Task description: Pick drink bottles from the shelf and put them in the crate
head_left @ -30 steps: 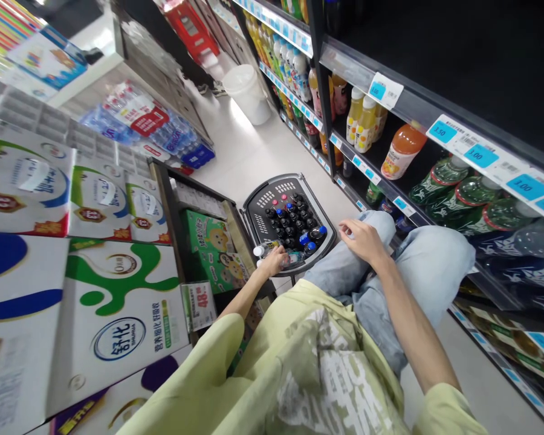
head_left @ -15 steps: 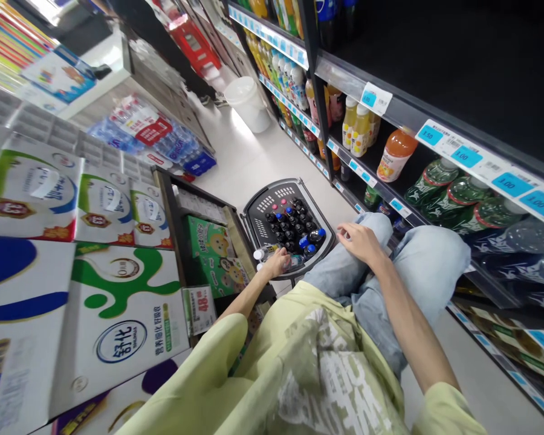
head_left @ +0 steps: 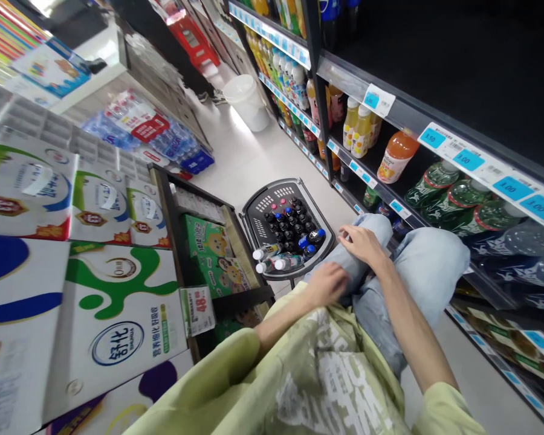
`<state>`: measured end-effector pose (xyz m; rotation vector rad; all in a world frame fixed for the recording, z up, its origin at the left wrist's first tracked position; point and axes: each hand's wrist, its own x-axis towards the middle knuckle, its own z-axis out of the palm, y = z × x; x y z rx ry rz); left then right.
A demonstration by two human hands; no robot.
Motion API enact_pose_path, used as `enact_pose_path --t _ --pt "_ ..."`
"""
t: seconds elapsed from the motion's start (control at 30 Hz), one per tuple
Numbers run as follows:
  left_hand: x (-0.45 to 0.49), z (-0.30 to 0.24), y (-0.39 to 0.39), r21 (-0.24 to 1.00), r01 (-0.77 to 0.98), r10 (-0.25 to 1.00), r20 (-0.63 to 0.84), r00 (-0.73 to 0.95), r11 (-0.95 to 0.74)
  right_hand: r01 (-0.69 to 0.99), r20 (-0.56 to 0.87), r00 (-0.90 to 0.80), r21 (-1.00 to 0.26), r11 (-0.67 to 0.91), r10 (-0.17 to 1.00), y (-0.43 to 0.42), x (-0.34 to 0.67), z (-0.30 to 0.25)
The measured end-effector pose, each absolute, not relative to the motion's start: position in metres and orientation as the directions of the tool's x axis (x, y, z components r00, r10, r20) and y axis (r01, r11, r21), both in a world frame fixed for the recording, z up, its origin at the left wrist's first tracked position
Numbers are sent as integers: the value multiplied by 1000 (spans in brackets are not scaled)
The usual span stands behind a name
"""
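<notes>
So the left hand (head_left: 329,284) is hovering in close over the lap of the pale jeans (head_left: 435,260). Its fingers are blurring, so I honestly can't tell if they're apart or together. The right hand (head_left: 363,243) is resting on the nearer knee, fingers loosely bent and a little apart, not clamping on anything.

The dark basket (head_left: 255,219) is sitting on the floor (head_left: 294,158), ahead of the left fingers and a bit to their left, with the right fingers hanging out near its right edge. Inside, 3 clear bottles (head_left: 290,261) with white caps are lying side by side along the near end, just beyond the left fingers. A bunch of dark-capped bottles (head_left: 290,226) is standing past those, and a blue-labelled bottle (head_left: 312,238) is leaning over on the side toward the right fingers.

Off to the right of the right fingers, the drinks shelf (head_left: 344,77) is holding an orange bottle (head_left: 396,158) and some green bottles (head_left: 439,184). Well left of the left fingers, a price sign (head_left: 198,309) is showing 48 beside big white cartons (head_left: 122,302). Way ahead of all the fingers, a white bucket (head_left: 249,106) is standing on the floor.
</notes>
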<state>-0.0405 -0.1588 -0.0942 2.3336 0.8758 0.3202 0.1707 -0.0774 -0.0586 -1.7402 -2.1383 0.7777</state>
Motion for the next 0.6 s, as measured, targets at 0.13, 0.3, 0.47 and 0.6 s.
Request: enact_pose_path --t 0.13,0.3,0.47,0.6 --pt "24 -111 -178 762 264 411 4 911 -592 814 -100 -238 -563 142 966 -78 170 -67" --pt "47 -131 -164 845 276 433 -59 899 -459 781 -125 -207 -618 87 970 -77 173 -76" --pt "45 -134 -161 875 272 464 -62 883 -401 729 -171 -165 -685 3 971 -75 169 -74" --pt "41 -137 -155 906 277 511 -80 856 -321 752 -157 -123 -659 -11 980 -70 165 -71"
